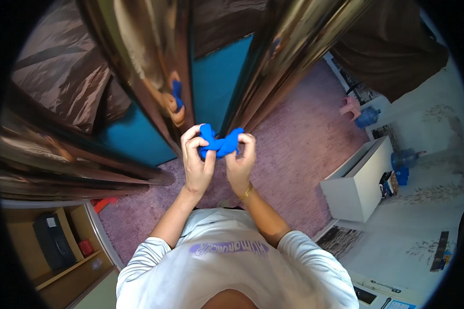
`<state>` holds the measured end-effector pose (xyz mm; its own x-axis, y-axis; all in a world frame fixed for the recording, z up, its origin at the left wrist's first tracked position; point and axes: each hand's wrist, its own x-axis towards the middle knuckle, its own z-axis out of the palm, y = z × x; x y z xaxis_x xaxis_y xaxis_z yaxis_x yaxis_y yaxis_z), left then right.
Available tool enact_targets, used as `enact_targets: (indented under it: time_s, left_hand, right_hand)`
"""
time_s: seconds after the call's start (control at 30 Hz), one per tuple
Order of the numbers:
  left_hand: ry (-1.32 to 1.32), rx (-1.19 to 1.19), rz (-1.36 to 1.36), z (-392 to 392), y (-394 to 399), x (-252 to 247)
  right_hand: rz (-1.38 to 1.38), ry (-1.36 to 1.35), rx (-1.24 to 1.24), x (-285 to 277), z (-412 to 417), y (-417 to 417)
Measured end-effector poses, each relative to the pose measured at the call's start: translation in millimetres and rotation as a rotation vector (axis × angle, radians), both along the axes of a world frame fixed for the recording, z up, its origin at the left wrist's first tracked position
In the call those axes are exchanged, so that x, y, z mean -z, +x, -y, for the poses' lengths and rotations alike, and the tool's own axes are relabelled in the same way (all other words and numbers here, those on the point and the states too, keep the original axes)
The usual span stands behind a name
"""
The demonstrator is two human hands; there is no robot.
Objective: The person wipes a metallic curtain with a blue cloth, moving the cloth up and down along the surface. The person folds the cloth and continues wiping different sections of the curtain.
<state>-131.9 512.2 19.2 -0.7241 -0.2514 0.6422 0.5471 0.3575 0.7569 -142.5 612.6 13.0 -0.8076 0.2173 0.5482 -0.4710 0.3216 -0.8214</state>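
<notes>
A bunched, twisted blue cloth [221, 145] is held up in front of me between both hands. My left hand [197, 154] grips its left end, with the fingertips and thumb pinching the fabric. Its right end is pinched between the thumb and curled fingers of my right hand [241, 156], which has a gold-coloured bracelet at the wrist. A glossy brown curtain [178, 50] hangs just beyond the hands and shows a reflection of a hand with the blue cloth. Whether the cloth is knotted or only twisted, I cannot tell.
Another gathered curtain [290, 50] hangs ahead to the right, with a blue surface [220, 77] between. Purple carpet [294, 143] covers the floor. To the right stand a white cabinet [348, 197], a pink stool [350, 108] and a blue water bottle [367, 116]. A wooden shelf unit [67, 274] is at left.
</notes>
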Motion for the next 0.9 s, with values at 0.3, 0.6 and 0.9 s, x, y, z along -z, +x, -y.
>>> enact_targets:
  time_s: [0.3, 0.6, 0.9]
  left_hand:
    - [0.102, 0.059, 0.127, -77.9, -44.0, -6.6]
    - [0.104, -0.161, -0.158, -90.9, -139.9, -83.1]
    - [-0.117, -0.087, -0.153, -98.3, -162.5, -76.3]
  right_hand:
    - [-0.112, 0.188, 0.177, -14.4, -92.7, -23.5]
    - [-0.235, 0.098, 0.231, -71.5, -94.3, -115.2]
    - [-0.123, 0.124, 0.24, -51.0, -89.4, -144.5]
